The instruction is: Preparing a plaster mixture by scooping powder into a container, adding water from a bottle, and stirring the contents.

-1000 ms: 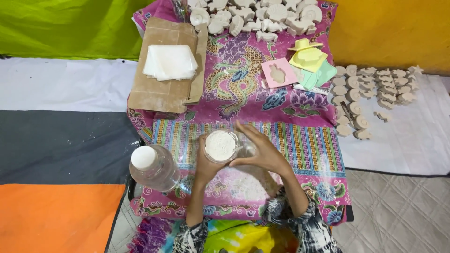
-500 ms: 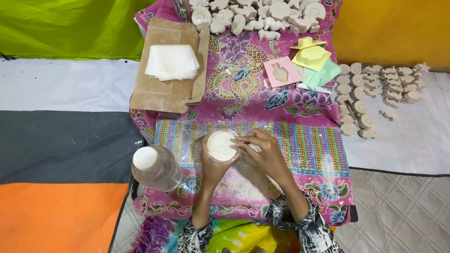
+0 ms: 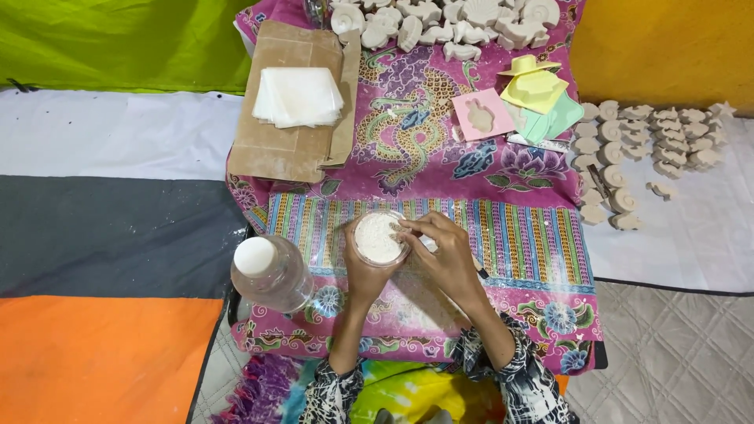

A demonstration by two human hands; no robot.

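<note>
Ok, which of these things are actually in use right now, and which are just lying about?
In use:
left hand holding clear cup of white powder
right hand at the cup's rim

Lying about:
clear jar with white lid
stack of white sheets on cardboard
pink mould
yellow moulds
plaster casts

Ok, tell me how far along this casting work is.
Done: many pale cast shapes lie in rows at right and more at the cloth's top. In hand: the left hand holds a small clear cup of white powder, the right hand at its rim. Left: the pink mold and yellow mold sit apart, not poured that I can see.
</note>
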